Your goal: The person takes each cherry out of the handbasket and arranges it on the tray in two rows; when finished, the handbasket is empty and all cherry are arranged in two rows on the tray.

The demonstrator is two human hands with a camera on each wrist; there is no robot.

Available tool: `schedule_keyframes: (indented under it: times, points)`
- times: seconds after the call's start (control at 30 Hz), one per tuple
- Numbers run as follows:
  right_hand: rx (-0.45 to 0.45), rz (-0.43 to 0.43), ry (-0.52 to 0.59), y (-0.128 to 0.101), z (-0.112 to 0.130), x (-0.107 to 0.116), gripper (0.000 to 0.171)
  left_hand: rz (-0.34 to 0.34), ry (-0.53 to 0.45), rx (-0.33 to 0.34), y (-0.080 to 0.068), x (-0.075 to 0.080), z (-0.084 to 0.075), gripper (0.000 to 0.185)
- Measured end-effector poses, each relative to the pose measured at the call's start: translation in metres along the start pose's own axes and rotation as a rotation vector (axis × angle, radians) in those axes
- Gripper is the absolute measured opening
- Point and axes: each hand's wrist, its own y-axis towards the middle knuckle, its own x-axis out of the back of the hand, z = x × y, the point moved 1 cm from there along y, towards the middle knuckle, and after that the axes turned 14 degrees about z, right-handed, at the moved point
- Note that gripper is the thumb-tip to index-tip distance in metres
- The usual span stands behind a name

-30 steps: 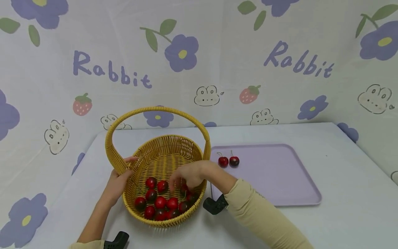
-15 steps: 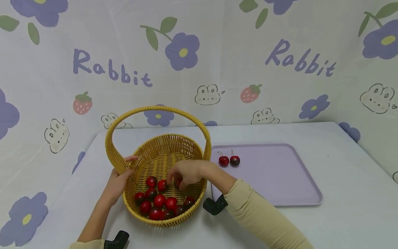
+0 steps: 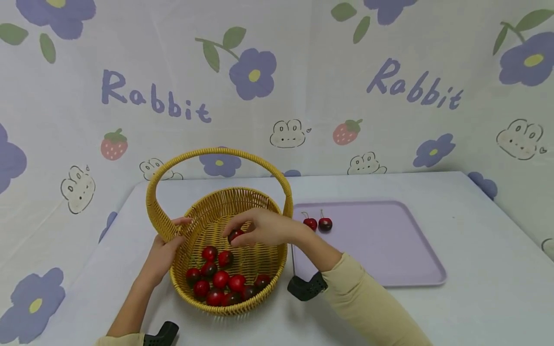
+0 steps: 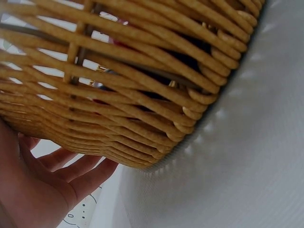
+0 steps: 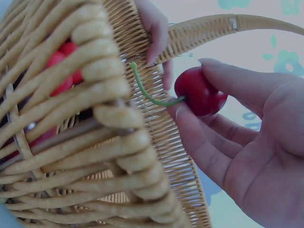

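Note:
A yellow wicker basket (image 3: 240,194) with a tall arched handle (image 3: 216,151) stands tilted toward me. My left hand (image 3: 161,257) grips its left side at the foot of the handle, thumb inside the rim. Over the basket's opening, my right hand (image 3: 264,227) pinches a dark red cherry (image 3: 235,235) between thumb and fingers. The right wrist view shows that cherry (image 5: 199,92) with a curved green stem pointing away from the palm. Several more red and dark cherries (image 3: 220,279) lie gathered in the lower front of the basket.
To the right of the basket lies a flat lilac tray (image 3: 372,245). Two stemmed cherries (image 3: 325,224) sit side by side near its upper left corner. The white table (image 3: 476,230) ends at a printed cloth backdrop (image 3: 311,72).
My right hand has picked a cherry from the right side of the pile and raised it up over the basket. The left hand keeps its grip on the basket.

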Motion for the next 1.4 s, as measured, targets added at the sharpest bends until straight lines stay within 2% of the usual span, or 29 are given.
schedule_keyframes:
  times: [0.13, 0.3, 0.43, 0.63, 0.93, 1.13, 1.4]
  points:
    - [0.038, -0.016, 0.131, -0.008, -0.001, -0.001, 0.024, 0.0, 0.003, 0.002, 0.0, 0.0, 0.001, 0.042]
    - [0.089, -0.001, 0.229, -0.022, 0.002, -0.001, 0.032, -0.001, 0.009, 0.003, 0.0, 0.0, 0.001, 0.042]
    - [0.088, -0.007, 0.268, -0.035, 0.005, -0.001, 0.033, -0.003, 0.011, -0.002, -0.001, 0.001, 0.0, 0.042]
    - [0.04, -0.077, 0.272, -0.054, 0.005, -0.004, 0.032, -0.002, 0.006, 0.003, -0.003, 0.001, 0.0, 0.042]
    - [0.136, -0.097, 0.396, -0.089, -0.005, 0.001, 0.026, 0.003, 0.005, -0.02, -0.001, 0.002, -0.005, 0.042]
    - [0.163, -0.185, 0.423, -0.112, -0.018, 0.008, 0.02, 0.007, 0.011, -0.007, -0.001, 0.002, -0.007, 0.042]
    - [0.083, -0.314, 0.515, -0.136, -0.024, 0.016, 0.033, 0.001, 0.016, 0.002, -0.003, 0.0, -0.007, 0.042]
